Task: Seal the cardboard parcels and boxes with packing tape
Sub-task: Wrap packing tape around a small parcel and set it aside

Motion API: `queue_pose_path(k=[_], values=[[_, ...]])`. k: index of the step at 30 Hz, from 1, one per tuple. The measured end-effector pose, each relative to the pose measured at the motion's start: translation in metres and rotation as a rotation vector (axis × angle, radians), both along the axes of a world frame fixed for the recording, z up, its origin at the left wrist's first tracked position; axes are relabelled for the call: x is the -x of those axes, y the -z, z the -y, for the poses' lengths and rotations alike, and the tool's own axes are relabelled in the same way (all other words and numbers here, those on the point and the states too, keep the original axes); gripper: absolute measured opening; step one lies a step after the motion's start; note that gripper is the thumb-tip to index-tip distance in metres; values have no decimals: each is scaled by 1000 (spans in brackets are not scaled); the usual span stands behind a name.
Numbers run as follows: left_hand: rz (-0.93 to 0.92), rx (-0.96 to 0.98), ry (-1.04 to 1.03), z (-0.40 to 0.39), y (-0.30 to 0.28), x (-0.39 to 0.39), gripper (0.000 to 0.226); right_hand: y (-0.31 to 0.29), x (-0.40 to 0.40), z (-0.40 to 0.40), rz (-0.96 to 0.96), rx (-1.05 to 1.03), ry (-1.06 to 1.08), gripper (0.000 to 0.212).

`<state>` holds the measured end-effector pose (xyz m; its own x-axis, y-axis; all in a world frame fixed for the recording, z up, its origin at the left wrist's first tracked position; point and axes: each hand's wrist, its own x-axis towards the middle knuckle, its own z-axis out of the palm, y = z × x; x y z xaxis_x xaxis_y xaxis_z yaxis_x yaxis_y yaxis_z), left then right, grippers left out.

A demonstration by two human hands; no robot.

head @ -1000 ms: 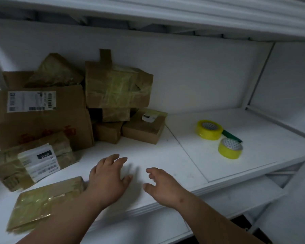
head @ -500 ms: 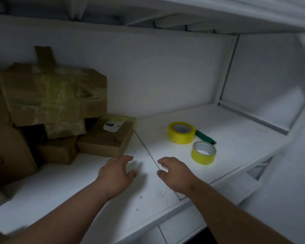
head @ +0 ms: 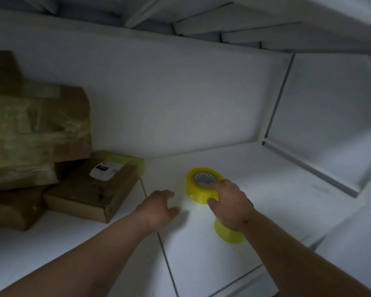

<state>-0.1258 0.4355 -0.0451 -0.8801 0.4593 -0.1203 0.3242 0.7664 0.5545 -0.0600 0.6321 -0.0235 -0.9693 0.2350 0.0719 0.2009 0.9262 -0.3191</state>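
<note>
Cardboard boxes sit piled at the left of a white shelf: a large crumpled box wrapped in glossy yellowish tape leans over a flat brown box bearing a white label; whether either holds anything cannot be told. To the right, the right hand curls over a round yellow tape roll, fingers at its grey core and thumb on the outer wall. A second yellow roll lies nearer, partly hidden under the wrist. The left hand hovers spread over the shelf, holding nothing.
</note>
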Motion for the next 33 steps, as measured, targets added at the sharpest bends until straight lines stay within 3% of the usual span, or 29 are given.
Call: queue_pose_path(k=[6,9,11,14,16,20,25,28,33], values=[[15,1,-100,-19,6,9,63,14,44,-33,120,-222,-17,51],[30,3,-149,-16,10,8,62,21,57,-39,-74,-281,11,47],[36,7,-167,-15,11,7,62,22,61,-52,-87,-177,162,43],[36,16,-180,-15,14,5,62,33,66,-80,236,60,352,42],[44,0,-194,-16,16,2,60,44,68,-93,302,103,391,43],[58,-29,-207,-15,18,-5,56,49,65,-95,283,24,359,29],[86,-68,-246,0,15,-6,54,30,73,-88,-8,332,471,35],[105,-117,-277,6,11,-7,51,14,77,-72,-113,397,333,39],[114,-125,-292,9,9,-14,46,18,69,-50,37,109,108,38]])
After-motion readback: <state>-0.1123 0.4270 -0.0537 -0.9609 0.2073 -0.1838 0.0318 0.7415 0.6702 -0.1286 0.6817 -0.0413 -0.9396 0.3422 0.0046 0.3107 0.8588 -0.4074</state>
